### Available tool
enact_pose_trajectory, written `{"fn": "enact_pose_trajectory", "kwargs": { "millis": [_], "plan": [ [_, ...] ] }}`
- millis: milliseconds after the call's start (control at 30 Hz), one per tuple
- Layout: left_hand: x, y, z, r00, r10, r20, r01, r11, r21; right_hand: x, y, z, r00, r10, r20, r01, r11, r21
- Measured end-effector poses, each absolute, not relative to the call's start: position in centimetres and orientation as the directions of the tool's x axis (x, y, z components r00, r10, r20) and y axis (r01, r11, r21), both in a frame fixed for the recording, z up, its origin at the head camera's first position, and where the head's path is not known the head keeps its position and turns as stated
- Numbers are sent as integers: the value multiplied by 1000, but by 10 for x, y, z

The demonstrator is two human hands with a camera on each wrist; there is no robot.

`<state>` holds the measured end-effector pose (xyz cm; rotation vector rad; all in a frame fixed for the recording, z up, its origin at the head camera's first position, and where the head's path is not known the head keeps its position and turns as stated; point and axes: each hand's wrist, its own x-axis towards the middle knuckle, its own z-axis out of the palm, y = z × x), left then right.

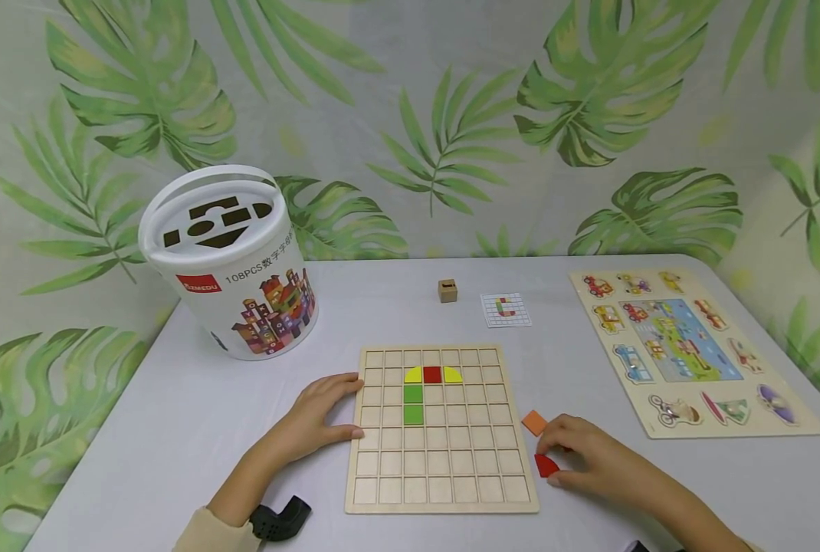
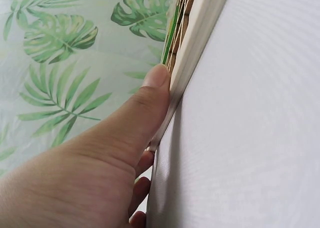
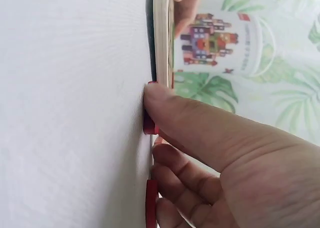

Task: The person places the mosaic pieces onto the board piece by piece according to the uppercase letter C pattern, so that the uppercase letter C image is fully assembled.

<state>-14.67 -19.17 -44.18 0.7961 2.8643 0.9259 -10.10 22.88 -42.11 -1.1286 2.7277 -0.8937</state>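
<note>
A square wooden grid board (image 1: 442, 488) lies on the table. In its upper part sit a red square (image 1: 432, 375), two yellow quarter-round pieces, one of them the left yellow piece (image 1: 414, 375), and two green squares (image 1: 413, 404) in a column. My left hand (image 1: 313, 418) rests at the board's left edge, thumb and fingertips touching it. Right of the board, my right hand (image 1: 592, 458) pinches a red quarter-round piece (image 1: 546, 465) between thumb and finger, low at the tabletop. Another red piece (image 3: 151, 204) shows by its other fingers in the right wrist view. An orange square (image 1: 535, 423) lies beside the fingertips.
Behind the board are a small wooden block (image 1: 447, 290) and a pattern card (image 1: 506, 310). A large white bucket (image 1: 231, 261) with a shape-hole lid stands at the back left. A picture puzzle board (image 1: 668, 418) lies at the right. Leaf-printed cloth hangs behind the table.
</note>
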Motion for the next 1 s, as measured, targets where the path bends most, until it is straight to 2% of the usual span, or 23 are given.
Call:
{"fn": "enact_pose_trajectory", "kwargs": {
  "millis": [167,367,567,700,867,1000],
  "plan": [
    [-146,-192,-442,-869,479,127,463,694,551,-101,226,-419,-733,-662,157,-629,572,-527],
    [-146,-192,-442,-869,478,128,463,695,550,-103,225,-415,-776,-628,59,-525,591,-613],
    [-146,-192,-442,-870,478,122,459,693,556,-105,222,-418,-774,-631,61,-493,539,-683],
    [-146,-192,-442,-869,479,122,458,690,561,-106,219,-419,-783,-615,93,-450,457,-767],
    [-146,-193,-442,-868,481,124,462,690,556,-109,212,-416,-757,-637,143,-372,240,-897],
    [-146,-193,-442,-867,482,125,463,689,557,-113,201,-412,-737,-653,176,-337,129,-933]
  ]
}}
